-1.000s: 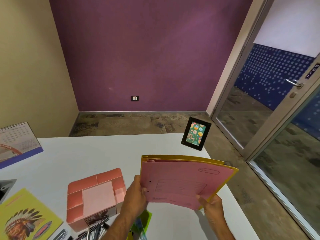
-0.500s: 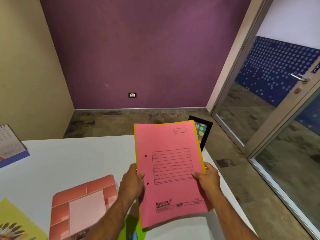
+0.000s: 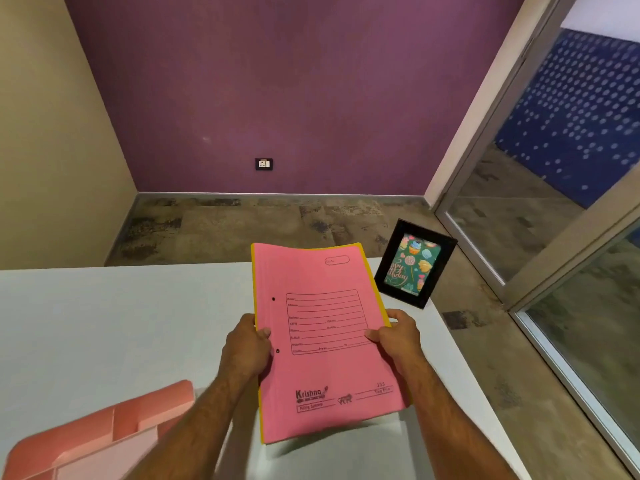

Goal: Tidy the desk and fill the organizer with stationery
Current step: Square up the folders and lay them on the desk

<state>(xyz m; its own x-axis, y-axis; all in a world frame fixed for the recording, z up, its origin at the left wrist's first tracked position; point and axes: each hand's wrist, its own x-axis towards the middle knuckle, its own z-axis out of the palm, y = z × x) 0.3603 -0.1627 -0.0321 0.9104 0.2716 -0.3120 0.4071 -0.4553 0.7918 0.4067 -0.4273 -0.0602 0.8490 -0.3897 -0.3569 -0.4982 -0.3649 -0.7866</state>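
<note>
Files: pink file [image 3: 325, 341] w/ yellow file [image 3: 372, 275] behind it, held together above white desk [image 3: 104, 323], right of centre.
L hand [image 3: 246, 348]: gripped files' left edge, thumb on front.
R hand [image 3: 398, 336]: gripped right edge, fingers curled.
Organizer: pink organizer [image 3: 104, 431] near left.
Frame: black photo frame [image 3: 415, 263] far right, upright.

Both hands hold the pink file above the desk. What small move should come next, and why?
Probably lower the pink file flat onto the bare desk: the left hand and right hand grip its side edges, so neither is free.
</note>
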